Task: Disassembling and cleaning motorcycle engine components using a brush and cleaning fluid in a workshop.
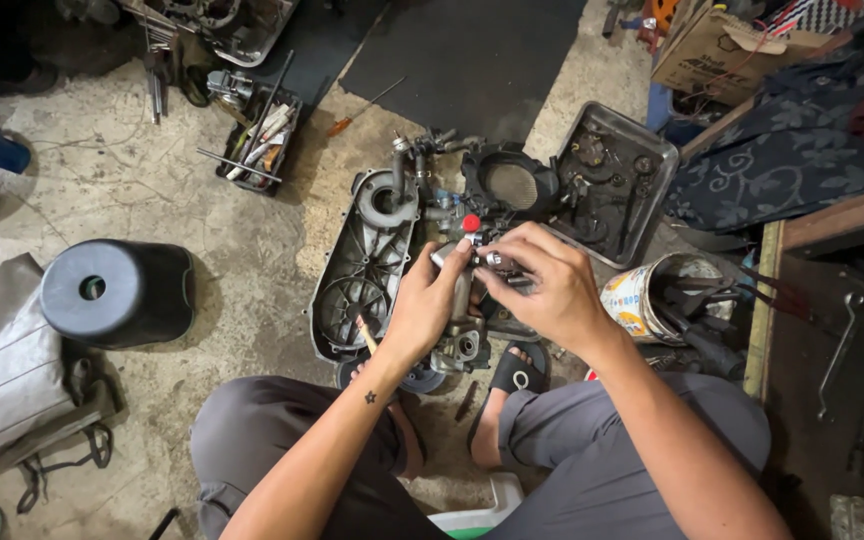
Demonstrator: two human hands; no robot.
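Left hand (424, 305) wraps around the small grey cast-metal carburettor body (460, 340), thumb up against its top, holding it off the floor between the knees. Right hand (544, 290) is pinched, fingertips closed on a small silvery fitting (497, 261) at the top of that body; can't make out what the fitting is. A red cap (470, 222) sits just beyond the fingertips.

Directly behind the hands, on the concrete floor (132, 180), lies a grey aluminium engine side cover (357, 275), open face up, with round recesses. Far right of it, a square metal tray (652, 150) with dark small parts. Right, near the right forearm, a tin can (637, 295) stuffed with dark tools. Left, a black round plastic stool (117, 292) on its side. Far left, a small crate of hand tools (257, 140). A black sandal (519, 372) shows under the carburettor.
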